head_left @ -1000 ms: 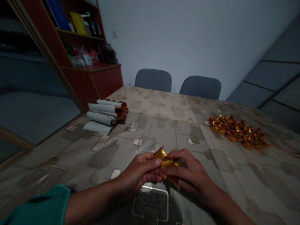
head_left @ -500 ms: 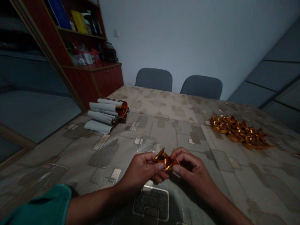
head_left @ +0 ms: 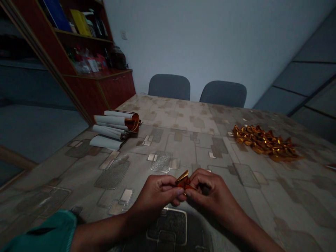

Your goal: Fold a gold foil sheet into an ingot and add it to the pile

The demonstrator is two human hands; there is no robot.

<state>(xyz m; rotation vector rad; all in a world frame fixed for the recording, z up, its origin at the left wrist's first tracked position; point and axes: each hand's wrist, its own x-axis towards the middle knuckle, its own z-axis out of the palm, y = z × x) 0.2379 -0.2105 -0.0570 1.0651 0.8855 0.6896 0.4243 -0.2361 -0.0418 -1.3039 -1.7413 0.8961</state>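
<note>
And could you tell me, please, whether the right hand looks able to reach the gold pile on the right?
Probably yes: only patterned tablecloth shows between the right hand and the gold pile, though that hand is holding a small gold piece.

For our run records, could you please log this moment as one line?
left hand: holding gold foil piece | right hand: holding same piece | table, left side: curled sheets | right side: gold foil pile

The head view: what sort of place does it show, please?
Probably a dining or meeting room: it has a large patterned table, two grey chairs along its far side, and a reddish-brown shelved cabinet.
</note>
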